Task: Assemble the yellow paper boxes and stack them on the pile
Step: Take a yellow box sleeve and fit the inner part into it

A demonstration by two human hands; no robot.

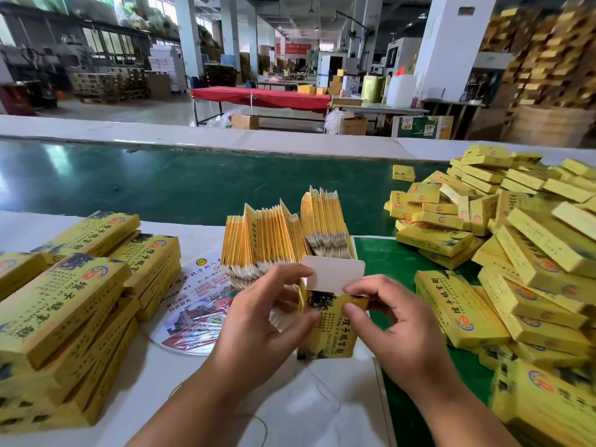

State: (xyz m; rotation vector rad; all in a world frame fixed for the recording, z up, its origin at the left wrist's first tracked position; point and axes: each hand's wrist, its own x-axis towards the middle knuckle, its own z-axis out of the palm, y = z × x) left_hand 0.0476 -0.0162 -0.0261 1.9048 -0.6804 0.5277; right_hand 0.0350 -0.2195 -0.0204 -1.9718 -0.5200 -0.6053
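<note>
I hold one yellow paper box point(332, 333) upright in front of me, its white top flap point(333, 272) standing open. My left hand point(258, 314) grips the box's left side and the flap's left edge. My right hand point(387, 314) pinches the box's upper right corner, thumb on the front face. Behind the box stands a packed row of flat unfolded box blanks point(283, 233). A loose pile of assembled yellow boxes point(503, 240) spreads over the right side of the table.
Stacks of yellow boxes point(80, 285) lie at the left on the white table point(306, 408). A round printed fan point(196, 304) lies under the blanks. A green conveyor belt point(161, 182) runs across behind. Thin thread point(258, 424) lies near my left arm.
</note>
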